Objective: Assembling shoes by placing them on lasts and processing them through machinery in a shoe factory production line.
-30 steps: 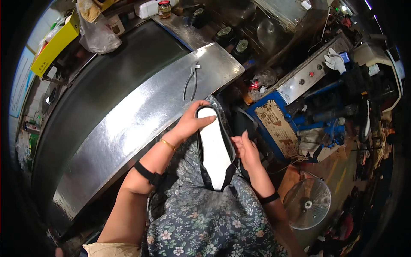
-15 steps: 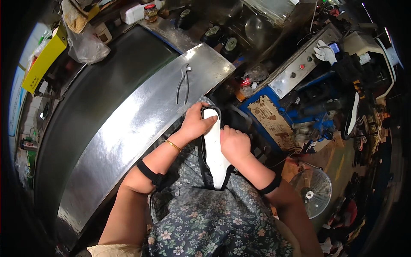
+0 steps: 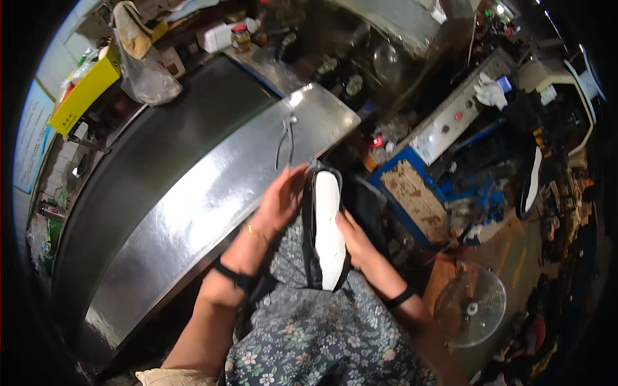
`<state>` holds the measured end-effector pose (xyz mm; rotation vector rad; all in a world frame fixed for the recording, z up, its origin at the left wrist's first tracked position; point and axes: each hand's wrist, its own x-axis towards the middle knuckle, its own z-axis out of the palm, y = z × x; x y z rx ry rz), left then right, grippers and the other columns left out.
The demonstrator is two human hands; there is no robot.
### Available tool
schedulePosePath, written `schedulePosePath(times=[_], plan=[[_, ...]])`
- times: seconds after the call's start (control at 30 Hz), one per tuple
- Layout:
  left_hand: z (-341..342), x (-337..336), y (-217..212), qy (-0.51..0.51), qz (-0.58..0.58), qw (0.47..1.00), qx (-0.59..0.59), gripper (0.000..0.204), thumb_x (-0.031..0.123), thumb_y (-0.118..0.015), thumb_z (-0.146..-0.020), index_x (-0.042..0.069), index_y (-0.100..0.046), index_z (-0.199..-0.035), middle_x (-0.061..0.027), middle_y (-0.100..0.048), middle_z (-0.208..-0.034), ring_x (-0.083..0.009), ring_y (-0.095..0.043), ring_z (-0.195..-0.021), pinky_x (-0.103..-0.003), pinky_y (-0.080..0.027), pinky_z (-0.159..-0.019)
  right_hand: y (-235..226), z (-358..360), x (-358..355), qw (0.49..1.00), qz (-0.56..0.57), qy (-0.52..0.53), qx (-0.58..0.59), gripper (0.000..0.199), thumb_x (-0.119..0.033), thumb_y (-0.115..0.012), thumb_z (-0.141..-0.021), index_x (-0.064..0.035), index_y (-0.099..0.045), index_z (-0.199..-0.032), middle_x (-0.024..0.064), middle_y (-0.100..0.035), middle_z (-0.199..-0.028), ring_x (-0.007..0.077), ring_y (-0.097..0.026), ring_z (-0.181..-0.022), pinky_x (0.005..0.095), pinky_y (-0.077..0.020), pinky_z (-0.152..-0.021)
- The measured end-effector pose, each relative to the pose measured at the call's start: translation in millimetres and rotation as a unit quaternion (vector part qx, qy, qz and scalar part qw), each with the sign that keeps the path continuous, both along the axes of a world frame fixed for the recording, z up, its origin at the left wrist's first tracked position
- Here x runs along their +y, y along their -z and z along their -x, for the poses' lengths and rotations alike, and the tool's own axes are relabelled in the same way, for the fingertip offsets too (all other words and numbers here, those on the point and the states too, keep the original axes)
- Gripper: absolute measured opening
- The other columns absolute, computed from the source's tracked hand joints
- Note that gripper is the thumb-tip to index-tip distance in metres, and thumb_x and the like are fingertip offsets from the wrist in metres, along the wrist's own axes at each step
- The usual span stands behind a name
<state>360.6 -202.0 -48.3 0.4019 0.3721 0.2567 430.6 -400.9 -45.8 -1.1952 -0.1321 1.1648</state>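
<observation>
One dark shoe (image 3: 327, 225) with a white underside; we find it over the lap, upended lengthwise, its narrow end near and its broad end far.

Two hands. The left hand (image 3: 283, 196), blurred, lies along the shoe's far left side, fingers loosely extended; we cannot tell whether it grips. The right hand (image 3: 355, 239) curls about the right edge, holding the shoe with digits against the white face.

One floral apron (image 3: 322, 341), worn beneath the shoe.

One metal desk (image 3: 187, 206), left of the hands, shiny, with a dark belt (image 3: 161, 128) along its left side.

One pair of pliers (image 3: 290, 138), on the far part of the desk, beyond the left hand.

One red-lidded jar (image 3: 241, 40), far left.

One yellow box (image 3: 87, 90), left of the belt.

One pale glove (image 3: 490, 93), far right, beside a grey control panel (image 3: 444, 132).

One round fan (image 3: 471, 310), near right.
</observation>
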Motion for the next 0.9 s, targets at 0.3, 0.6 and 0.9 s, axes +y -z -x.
schedulePosePath(times=[0.3,0.6,0.9], plan=[[42,-27,-46,0.062,-0.764,0.514,0.384,0.046,0.030,-0.041,-0.099,-0.010,-0.049,-0.122,-0.0281,-0.063,-0.079,-0.0458,-0.062,-0.072,-0.052,-0.049,-0.062,-19,35,49,0.930,0.086,-0.032,-0.356,0.064,-0.031,-0.045,-0.101,0.0065,-0.020,-0.147,0.0304,-0.043,-0.140,0.0375,-0.044,-0.130,0.0406,-0.0351,-0.106],[42,-41,14,-0.153,-0.515,0.817,0.207,0.041,0.030,-0.037,-0.104,-0.001,-0.053,-0.127,-0.0159,-0.061,-0.117,-0.0258,-0.058,-0.109,-0.033,-0.043,-0.098,-17,25,39,0.927,0.050,-0.016,-0.371,0.065,-0.033,-0.044,-0.102,0.0088,-0.020,-0.145,0.0326,-0.042,-0.139,0.0418,-0.044,-0.130,0.0432,-0.0363,-0.105],[-31,5,-31,0.110,-0.271,0.945,0.144,0.045,0.048,-0.047,-0.099,0.009,-0.060,-0.119,-0.0031,-0.064,-0.107,-0.0120,-0.058,-0.097,-0.029,-0.047,-0.087,-37,-44,48,0.995,-0.049,-0.043,-0.072,0.067,-0.054,-0.026,-0.102,-0.0054,-0.032,-0.147,0.0104,-0.044,-0.144,0.0218,-0.041,-0.134,0.0344,-0.0300,-0.112]])
